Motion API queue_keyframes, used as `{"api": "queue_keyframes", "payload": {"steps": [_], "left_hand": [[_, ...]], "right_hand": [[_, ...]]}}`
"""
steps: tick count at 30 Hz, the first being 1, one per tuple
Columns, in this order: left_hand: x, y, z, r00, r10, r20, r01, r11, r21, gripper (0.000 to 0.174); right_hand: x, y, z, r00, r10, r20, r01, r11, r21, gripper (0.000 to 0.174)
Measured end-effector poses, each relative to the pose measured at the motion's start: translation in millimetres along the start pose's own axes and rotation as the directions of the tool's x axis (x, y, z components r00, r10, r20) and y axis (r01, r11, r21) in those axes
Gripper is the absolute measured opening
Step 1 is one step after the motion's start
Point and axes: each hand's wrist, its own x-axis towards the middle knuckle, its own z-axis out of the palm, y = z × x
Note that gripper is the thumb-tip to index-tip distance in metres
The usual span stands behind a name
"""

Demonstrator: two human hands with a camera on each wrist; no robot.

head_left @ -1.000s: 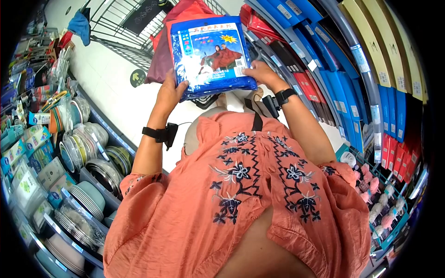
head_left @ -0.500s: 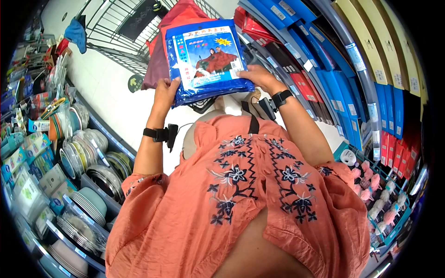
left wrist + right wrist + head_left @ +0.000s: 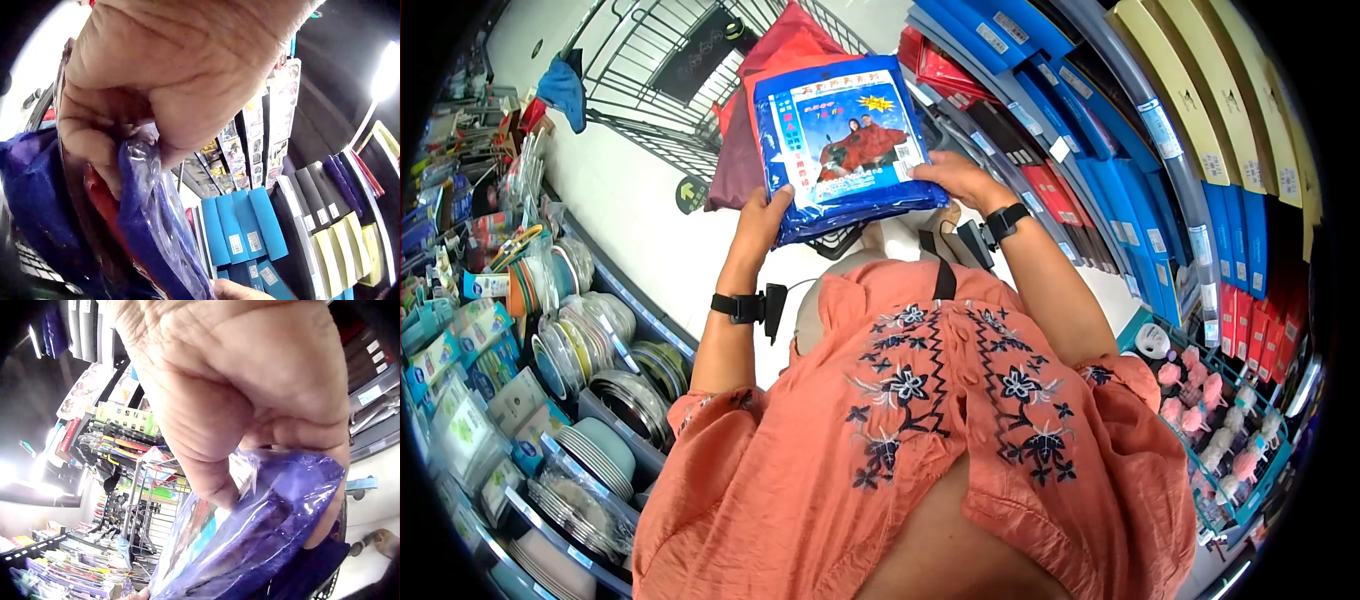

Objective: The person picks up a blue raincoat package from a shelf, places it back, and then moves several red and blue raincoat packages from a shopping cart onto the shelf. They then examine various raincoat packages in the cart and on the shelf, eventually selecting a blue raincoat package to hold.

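Note:
A flat packaged rain poncho [image 3: 845,150] in clear and blue plastic is held up in front of the body; its label pictures two people under a red cover. My left hand [image 3: 757,222] grips its lower left edge, thumb on the front. On the opposite side my right hand [image 3: 960,178] pinches the lower right edge. The left wrist view has the fingers curled over the blue plastic edge [image 3: 150,206]. In the right wrist view, thumb and fingers clasp the shiny corner [image 3: 250,531]. Behind the package show red fabric [image 3: 795,45] and maroon fabric [image 3: 735,160].
A wire shopping cart [image 3: 640,130] stands ahead, partly behind the package. Shelves of wrapped plates [image 3: 580,325] and bowls line the left. Blue boxes [image 3: 1135,200] and yellow boxes [image 3: 1215,110] fill the right shelves, with a teal basket [image 3: 1230,530] of pink items below.
The package has shifted slightly left and down toward the body, tilting a little. Both hands keep hold of it, and the left thumb has moved off the front toward the edge.

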Motion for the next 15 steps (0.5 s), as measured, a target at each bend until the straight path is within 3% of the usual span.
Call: {"api": "queue_keyframes", "payload": {"steps": [2, 3, 5, 6, 7, 8, 10, 11, 12, 14, 15], "left_hand": [[-0.3, 0.5, 2.9, 1.000, 0.011, 0.002, -0.011, 1.000, -0.029, 0.043], [-1.9, 1.3, 4.1, 1.000, 0.015, 0.002, -0.015, 0.999, -0.045, 0.043], [6.2, -14.5, -5.2, 0.972, 0.222, 0.070, -0.230, 0.962, 0.145, 0.046], [13.9, -33.8, -8.8, 0.972, 0.227, 0.070, -0.236, 0.948, 0.214, 0.046], [7.7, -23.2, -9.5, 0.980, 0.176, 0.095, -0.195, 0.947, 0.257, 0.043], [21.8, -49.5, -7.9, 0.926, 0.364, 0.095, -0.376, 0.905, 0.197, 0.041], [22.9, -50.9, -2.3, 0.924, 0.379, 0.057, -0.383, 0.917, 0.112, 0.043], [10.8, -28.7, -5.1, 0.988, 0.145, 0.060, -0.156, 0.950, 0.270, 0.044], [19.5, -44.2, -3.4, 0.974, 0.224, 0.045, -0.229, 0.959, 0.166, 0.046], [24.2, -48.1, -5.5, 0.978, 0.202, 0.045, -0.207, 0.959, 0.193, 0.050], [21.0, -37.4, -4.3, 0.982, 0.186, 0.028, -0.187, 0.955, 0.229, 0.052]], "right_hand": [[5.4, 6.4, -2.0, 0.999, -0.034, 0.025, 0.033, 0.998, 0.044, 0.041], [6.9, 5.7, -3.4, 1.000, -0.017, -0.007, 0.017, 0.999, -0.031, 0.038], [11.4, 18.3, -12.2, 0.972, -0.218, 0.088, 0.233, 0.944, -0.233, 0.031], [-11.6, -17.1, -3.0, 0.989, -0.143, 0.046, 0.147, 0.849, -0.508, 0.028], [21.4, 13.6, -20.9, 0.948, -0.239, 0.210, 0.319, 0.715, -0.622, 0.031], [8.8, -2.0, -22.7, 0.934, -0.323, 0.149, 0.348, 0.738, -0.579, 0.032], [-19.6, -38.0, -25.6, 0.877, -0.480, 0.023, 0.426, 0.755, -0.498, 0.035], [-51.7, -81.9, -19.0, 0.926, -0.378, -0.012, 0.358, 0.886, -0.293, 0.035], [-82.4, -115.6, -18.5, 0.910, -0.412, 0.041, 0.414, 0.899, -0.147, 0.032], [-174.9, -190.9, -15.2, 0.806, -0.582, 0.105, 0.592, 0.790, -0.163, 0.025], [-222.4, -211.9, -15.9, 0.746, -0.660, 0.090, 0.666, 0.742, -0.080, 0.020]]}}
